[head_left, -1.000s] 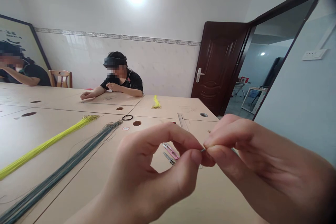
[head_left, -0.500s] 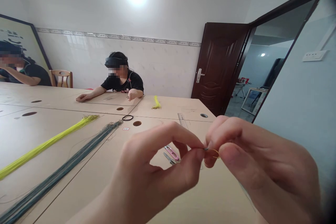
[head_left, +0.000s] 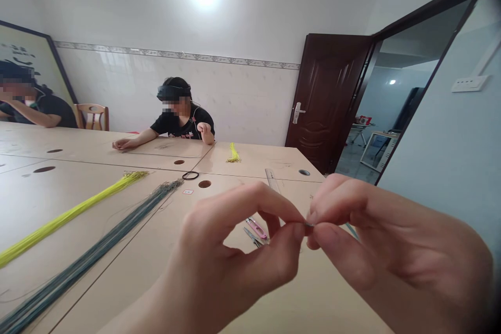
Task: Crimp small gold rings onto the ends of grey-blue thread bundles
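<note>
A short bit of dark grey-green thread shows between my fingertips, mostly hidden by them. My left hand pinches it between thumb and forefinger from the left. From the other side, my right hand has its thumb and forefinger closed on the same piece, with the tips of both hands almost touching. A teal strand shows beneath my right hand. Behind the left fingers, pink-handled thread snips and a pointed metal tool lie on the table, partly covered.
A bundle of grey-green cords and a yellow bundle lie to the left. Farther off are a black ring, a clear ruler, a small yellow bundle and table holes. Two people sit across the table.
My right thumb has moved left to meet the forefinger near the left fingertips. The thin golden loop seen there is now hidden. The person opposite has raised one hand.
</note>
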`<state>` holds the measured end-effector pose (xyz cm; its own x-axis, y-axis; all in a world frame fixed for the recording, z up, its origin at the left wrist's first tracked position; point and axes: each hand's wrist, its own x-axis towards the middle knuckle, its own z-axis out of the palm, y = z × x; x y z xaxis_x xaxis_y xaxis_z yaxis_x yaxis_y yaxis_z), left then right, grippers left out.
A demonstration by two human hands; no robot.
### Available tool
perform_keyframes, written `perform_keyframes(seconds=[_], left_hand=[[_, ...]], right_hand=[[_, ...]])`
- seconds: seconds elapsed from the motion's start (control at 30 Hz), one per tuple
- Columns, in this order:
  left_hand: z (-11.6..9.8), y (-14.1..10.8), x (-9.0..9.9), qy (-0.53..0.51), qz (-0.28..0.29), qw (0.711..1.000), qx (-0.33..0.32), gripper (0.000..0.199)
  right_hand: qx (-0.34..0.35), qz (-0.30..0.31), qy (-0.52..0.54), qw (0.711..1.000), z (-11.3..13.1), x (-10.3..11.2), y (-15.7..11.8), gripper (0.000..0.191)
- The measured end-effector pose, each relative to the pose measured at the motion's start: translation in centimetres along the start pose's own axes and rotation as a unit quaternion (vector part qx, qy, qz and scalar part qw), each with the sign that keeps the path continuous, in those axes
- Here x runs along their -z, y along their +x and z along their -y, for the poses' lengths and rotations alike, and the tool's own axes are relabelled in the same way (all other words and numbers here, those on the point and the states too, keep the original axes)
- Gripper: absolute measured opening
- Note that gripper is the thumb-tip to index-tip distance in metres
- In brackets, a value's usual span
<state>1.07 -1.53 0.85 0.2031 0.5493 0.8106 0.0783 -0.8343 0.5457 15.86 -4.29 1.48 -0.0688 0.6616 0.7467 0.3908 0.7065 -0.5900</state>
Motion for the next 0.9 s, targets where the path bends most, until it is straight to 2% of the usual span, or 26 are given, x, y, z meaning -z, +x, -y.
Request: perform_keyframes(seconds=[0.13,0.37,0.6,0.9], left_hand=[[0.0,0.0,-0.1,0.001,-0.008,1.0,-0.003,0.016],[-0.3,-0.1,-0.1,0.005,-0.006,1.0,0.003,0.015],[-0.5,0.1,-0.2,0.001,-0.01,1.0,0.009,0.015],[-0.3,-0.1,-0.1,-0.008,0.004,1.0,-0.003,0.017]], right_hand=[[0.013,-0.001,0.004,1.0,-0.1,0.0,0.1,0.014],[0.01,0.04,-0.028,0.999,0.0,0.7,0.1,0.015],[-0.033,0.009,-0.029,0.999,0.4,0.3,-0.3,0.015],[-0.082,-0.001,-0.082,0.993,1.8,0.2,-0.4,0.017]])
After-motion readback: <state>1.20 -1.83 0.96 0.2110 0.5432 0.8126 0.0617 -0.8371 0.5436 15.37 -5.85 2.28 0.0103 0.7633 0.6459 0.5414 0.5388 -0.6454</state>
